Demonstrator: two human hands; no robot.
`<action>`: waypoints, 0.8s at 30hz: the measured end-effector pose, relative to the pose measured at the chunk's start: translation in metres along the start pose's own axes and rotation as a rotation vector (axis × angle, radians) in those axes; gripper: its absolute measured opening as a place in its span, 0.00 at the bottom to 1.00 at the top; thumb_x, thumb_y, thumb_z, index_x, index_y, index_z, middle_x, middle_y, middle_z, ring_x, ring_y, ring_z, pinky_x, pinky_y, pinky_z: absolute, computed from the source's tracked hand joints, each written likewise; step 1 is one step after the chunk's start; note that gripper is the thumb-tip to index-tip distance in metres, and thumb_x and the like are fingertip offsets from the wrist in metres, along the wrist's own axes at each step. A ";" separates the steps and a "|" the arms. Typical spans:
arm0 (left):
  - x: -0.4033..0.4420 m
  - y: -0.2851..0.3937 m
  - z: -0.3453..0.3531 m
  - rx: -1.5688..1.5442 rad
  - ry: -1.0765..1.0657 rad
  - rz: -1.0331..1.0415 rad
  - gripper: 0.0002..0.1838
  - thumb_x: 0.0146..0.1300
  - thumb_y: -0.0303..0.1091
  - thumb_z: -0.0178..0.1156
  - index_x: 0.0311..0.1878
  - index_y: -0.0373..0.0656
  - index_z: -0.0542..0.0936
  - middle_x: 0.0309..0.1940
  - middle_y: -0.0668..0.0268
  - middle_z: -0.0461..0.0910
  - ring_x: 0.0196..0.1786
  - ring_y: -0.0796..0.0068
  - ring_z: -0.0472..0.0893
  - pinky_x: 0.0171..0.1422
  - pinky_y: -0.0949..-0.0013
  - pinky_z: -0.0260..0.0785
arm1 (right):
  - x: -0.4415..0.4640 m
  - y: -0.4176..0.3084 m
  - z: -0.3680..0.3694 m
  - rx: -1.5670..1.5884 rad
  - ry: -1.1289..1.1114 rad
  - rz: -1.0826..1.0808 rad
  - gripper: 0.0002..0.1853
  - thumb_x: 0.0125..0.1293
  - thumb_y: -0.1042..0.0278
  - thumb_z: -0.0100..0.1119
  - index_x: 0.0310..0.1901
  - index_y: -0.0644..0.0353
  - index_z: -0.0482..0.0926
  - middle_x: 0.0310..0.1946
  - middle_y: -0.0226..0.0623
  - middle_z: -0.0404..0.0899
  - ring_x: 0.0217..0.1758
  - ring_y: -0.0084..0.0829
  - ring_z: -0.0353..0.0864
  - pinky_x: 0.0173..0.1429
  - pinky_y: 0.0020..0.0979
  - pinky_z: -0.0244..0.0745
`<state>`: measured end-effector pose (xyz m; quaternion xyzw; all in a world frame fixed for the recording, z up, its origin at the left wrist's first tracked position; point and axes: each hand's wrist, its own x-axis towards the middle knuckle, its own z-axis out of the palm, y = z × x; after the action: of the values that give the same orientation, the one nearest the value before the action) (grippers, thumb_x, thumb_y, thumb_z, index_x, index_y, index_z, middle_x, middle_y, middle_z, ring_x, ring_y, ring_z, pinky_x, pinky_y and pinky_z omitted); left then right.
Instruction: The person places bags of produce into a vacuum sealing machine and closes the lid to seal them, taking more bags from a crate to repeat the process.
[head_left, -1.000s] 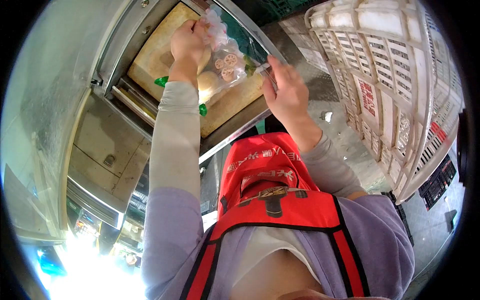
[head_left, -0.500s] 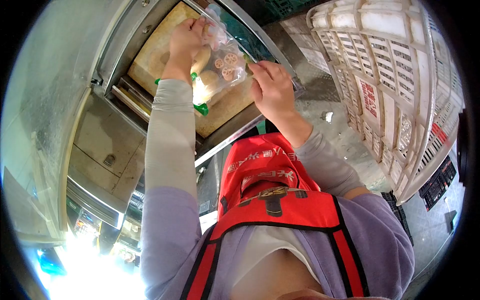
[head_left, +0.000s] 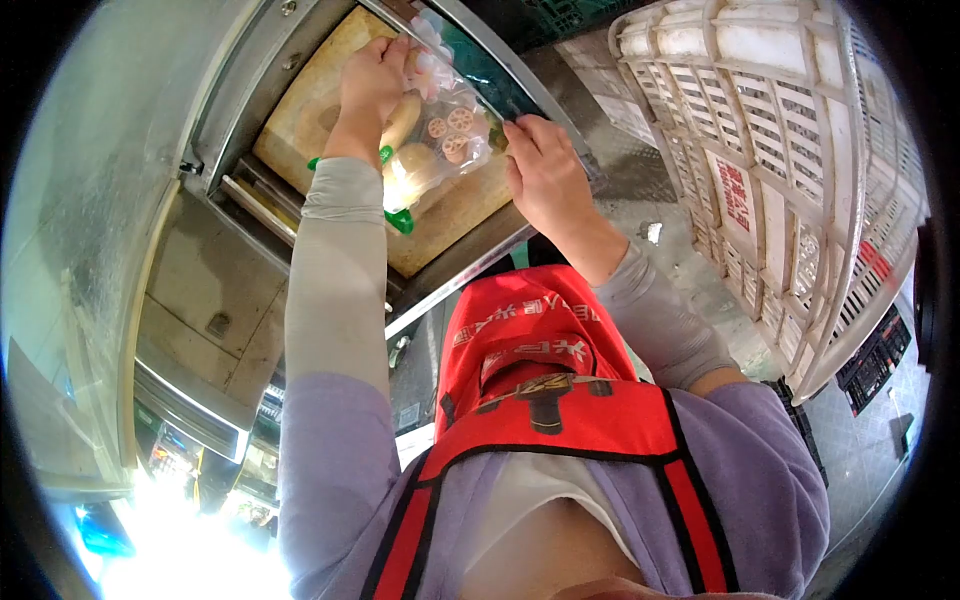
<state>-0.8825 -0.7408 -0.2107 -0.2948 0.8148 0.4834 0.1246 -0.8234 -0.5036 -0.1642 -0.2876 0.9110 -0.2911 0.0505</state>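
A clear plastic bag (head_left: 440,177) lies on a worn tan board (head_left: 465,212), with round lotus root slices (head_left: 459,121) showing through it. Pale, rounded pieces (head_left: 402,120), perhaps potato, sit under or inside the plastic; I cannot tell which. Green ties or tape (head_left: 400,220) show along its near side. My left hand (head_left: 370,85) is closed on the bag's far left part, its fingertips partly hidden. At the bag's right edge, my right hand (head_left: 548,165) has its fingers curled in a pinch on the plastic.
A metal frame (head_left: 455,268) borders the board. To the right stands a tall, white slatted crate (head_left: 780,180) with a red-lettered label, above a dirty floor (head_left: 640,210). A pale panel (head_left: 90,200) rises on the left. My red apron (head_left: 545,330) hangs below the board.
My right hand's fingers have curled in more tightly at the bag's right edge. My left hand and the bag have hardly moved.
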 end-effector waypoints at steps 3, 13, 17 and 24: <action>-0.006 0.009 -0.002 0.134 0.030 0.036 0.18 0.65 0.45 0.50 0.38 0.37 0.78 0.25 0.64 0.79 0.27 0.75 0.78 0.32 0.70 0.69 | -0.002 0.000 -0.002 -0.028 0.046 -0.008 0.19 0.50 0.76 0.57 0.47 0.66 0.73 0.46 0.44 0.70 0.46 0.44 0.71 0.52 0.37 0.70; -0.005 0.012 -0.006 0.164 0.053 0.081 0.19 0.62 0.48 0.50 0.38 0.41 0.79 0.27 0.58 0.80 0.31 0.62 0.79 0.38 0.64 0.69 | -0.001 -0.004 -0.007 -0.121 -0.039 -0.009 0.20 0.49 0.72 0.57 0.46 0.68 0.73 0.47 0.45 0.72 0.50 0.42 0.72 0.54 0.37 0.69; -0.023 0.022 -0.027 0.124 -0.102 -0.051 0.18 0.62 0.47 0.51 0.38 0.40 0.79 0.25 0.63 0.79 0.28 0.71 0.77 0.35 0.69 0.68 | 0.000 -0.006 -0.011 -0.178 -0.071 -0.031 0.20 0.48 0.72 0.58 0.46 0.67 0.73 0.48 0.46 0.72 0.49 0.43 0.72 0.53 0.38 0.70; -0.017 0.001 -0.014 -0.024 -0.076 -0.045 0.16 0.63 0.43 0.51 0.39 0.40 0.79 0.26 0.64 0.79 0.27 0.73 0.76 0.35 0.69 0.67 | -0.002 0.003 -0.019 -0.187 0.007 -0.166 0.18 0.44 0.70 0.61 0.42 0.56 0.75 0.40 0.34 0.73 0.47 0.36 0.71 0.48 0.36 0.66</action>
<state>-0.8680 -0.7464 -0.1944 -0.2960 0.7966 0.5013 0.1629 -0.8280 -0.4904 -0.1505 -0.3643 0.9075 -0.2092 -0.0039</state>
